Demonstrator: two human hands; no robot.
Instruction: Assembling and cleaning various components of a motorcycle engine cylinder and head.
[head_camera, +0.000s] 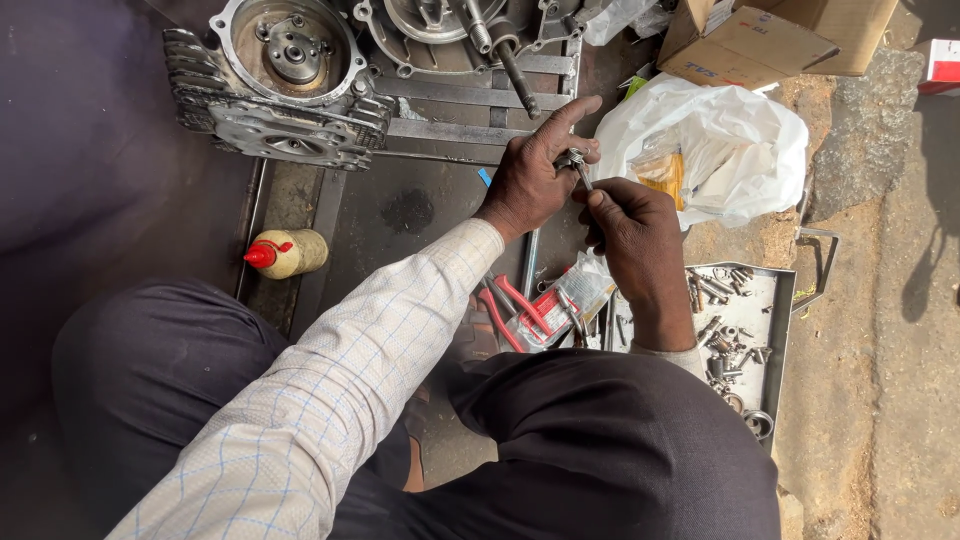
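Both hands, left hand (530, 180) and right hand (635, 235), pinch a small metal part (577, 163) below the open engine (300, 80) (bolts lie loose in the tray (775, 330)).

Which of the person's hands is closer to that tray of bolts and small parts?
The right hand. It sits just above the metal tray, with its wrist right over the tray's near edge. The left hand is farther off, up toward the engine casing, beyond the right hand.

Engine case (290, 85) sits ahead of me, left of centre. My hands meet just before it, left hand (530, 180) beside right hand (640, 245), small metal part (575, 160) between them. Plastic bag (730, 150) to the right; tray of bolts (775, 300) nearer, right. Bottle (290, 253) on my left.
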